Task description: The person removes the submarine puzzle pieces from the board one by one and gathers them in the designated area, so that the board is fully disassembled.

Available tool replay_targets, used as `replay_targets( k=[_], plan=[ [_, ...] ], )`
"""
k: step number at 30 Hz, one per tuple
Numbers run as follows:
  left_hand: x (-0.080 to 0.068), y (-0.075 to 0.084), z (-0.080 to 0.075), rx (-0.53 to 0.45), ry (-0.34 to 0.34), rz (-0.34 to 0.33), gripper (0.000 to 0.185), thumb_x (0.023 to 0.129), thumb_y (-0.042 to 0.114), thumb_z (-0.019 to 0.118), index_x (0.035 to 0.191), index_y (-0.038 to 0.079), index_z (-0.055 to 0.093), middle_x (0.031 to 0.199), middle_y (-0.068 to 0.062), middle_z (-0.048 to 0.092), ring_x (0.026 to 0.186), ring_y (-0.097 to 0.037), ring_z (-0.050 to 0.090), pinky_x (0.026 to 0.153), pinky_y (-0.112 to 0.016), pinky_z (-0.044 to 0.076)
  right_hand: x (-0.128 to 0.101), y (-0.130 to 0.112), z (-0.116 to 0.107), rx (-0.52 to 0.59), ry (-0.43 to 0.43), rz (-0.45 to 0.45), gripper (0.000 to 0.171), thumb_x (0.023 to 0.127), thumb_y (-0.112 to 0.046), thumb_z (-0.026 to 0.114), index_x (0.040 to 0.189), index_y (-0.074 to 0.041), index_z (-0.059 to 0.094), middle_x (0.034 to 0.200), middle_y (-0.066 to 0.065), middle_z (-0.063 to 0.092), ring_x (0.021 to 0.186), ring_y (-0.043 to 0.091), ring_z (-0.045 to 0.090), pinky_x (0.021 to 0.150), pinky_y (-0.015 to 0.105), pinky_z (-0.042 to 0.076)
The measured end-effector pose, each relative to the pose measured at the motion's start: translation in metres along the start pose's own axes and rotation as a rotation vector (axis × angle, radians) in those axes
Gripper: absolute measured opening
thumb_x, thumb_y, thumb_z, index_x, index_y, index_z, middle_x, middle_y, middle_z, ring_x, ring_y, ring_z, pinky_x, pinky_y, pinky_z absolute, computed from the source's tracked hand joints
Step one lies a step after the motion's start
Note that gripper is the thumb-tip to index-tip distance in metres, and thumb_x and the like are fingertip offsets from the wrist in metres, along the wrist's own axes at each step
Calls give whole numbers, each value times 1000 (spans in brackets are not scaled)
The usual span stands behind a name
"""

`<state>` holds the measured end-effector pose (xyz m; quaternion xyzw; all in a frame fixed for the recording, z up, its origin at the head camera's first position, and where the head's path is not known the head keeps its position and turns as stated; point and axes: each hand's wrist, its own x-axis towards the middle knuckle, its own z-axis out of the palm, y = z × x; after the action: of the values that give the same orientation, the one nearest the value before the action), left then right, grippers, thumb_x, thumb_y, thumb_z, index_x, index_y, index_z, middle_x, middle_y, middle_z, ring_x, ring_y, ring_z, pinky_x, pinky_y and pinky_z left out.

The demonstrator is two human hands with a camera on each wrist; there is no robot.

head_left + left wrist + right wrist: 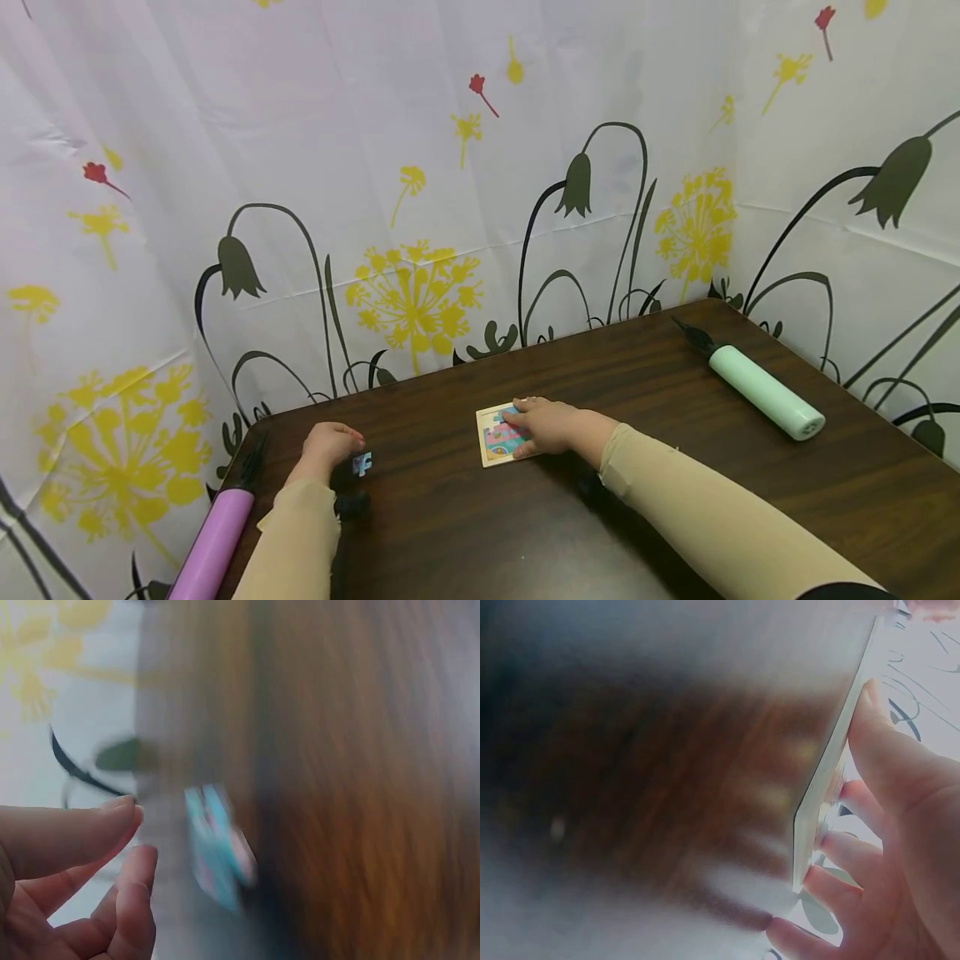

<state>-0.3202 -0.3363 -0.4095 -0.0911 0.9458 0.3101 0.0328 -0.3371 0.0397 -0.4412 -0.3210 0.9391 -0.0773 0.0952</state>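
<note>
Staged recording booth, not a lived-in room: dark wood-grain table [465,533] boxed in on two sides by hung white curtain [360,167] printed with yellow dandelions and black bellflowers, creased and draped. Props laid out: mint pump [765,392], purple pump [213,542], small puzzle board [489,437]

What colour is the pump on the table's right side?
Mint green pump with a black nozzle, clearest in the head view.

Left grip [328,444] loosely curled (fingers apart), right grip [546,425] flat.
</note>
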Motion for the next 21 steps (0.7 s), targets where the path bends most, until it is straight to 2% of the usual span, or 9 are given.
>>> replay_targets(
  k=[4, 6, 9, 13, 17, 21],
  plan=[
    [-4, 37, 11, -3, 28, 75, 14, 86, 11, 70, 94, -1, 73, 106, -20, 66, 99, -38, 56, 85, -49, 44, 1, 0, 1, 4, 2, 1, 77, 88, -53, 67, 152, -20, 40, 158, 11, 30, 144, 32, 25, 111, 48, 28],
    [-4, 56, 22, -12, 26, 112, 13, 85, 10, 71, 92, 0, 73, 105, -19, 66, 97, -36, 58, 84, -48, 45, 1, 0, 1, 10, 4, 3, 77, 88, -53, 67, 152, -20, 40, 158, 11, 30, 144, 32, 25, 111, 48, 28],
    [-2, 84, 43, -22, 10, 168, 10, 84, 9, 73, 90, 2, 74, 100, -14, 68, 90, -31, 59, 81, -45, 47, 1, 0, 0, 23, 2, 0, 77, 88, -52, 67, 152, -20, 40, 158, 11, 30, 145, 33, 25, 111, 49, 28],
    [0, 114, 77, -42, -44, 203, 6, 83, 7, 75, 88, 4, 75, 92, -7, 68, 83, -24, 57, 75, -40, 48, 1, 0, 1, 36, -4, -2, 78, 88, -53, 67, 153, -20, 39, 158, 11, 30, 145, 33, 25, 111, 48, 28],
    [-1, 135, 104, -50, -106, 197, 11, 81, 7, 77, 91, 3, 75, 90, -5, 67, 81, -22, 57, 73, -36, 48, 1, 1, 1, 22, -13, 7, 79, 88, -55, 65, 153, -21, 38, 159, 10, 29, 145, 32, 25, 111, 47, 28],
    [-3, 147, 122, -31, -110, 155, 16, 78, 9, 80, 92, 5, 73, 88, -5, 65, 79, -22, 57, 73, -37, 49, 1, 2, 1, 19, -5, -4, 79, 88, -54, 66, 153, -19, 39, 158, 11, 30, 144, 33, 26, 111, 47, 29]
  ],
)
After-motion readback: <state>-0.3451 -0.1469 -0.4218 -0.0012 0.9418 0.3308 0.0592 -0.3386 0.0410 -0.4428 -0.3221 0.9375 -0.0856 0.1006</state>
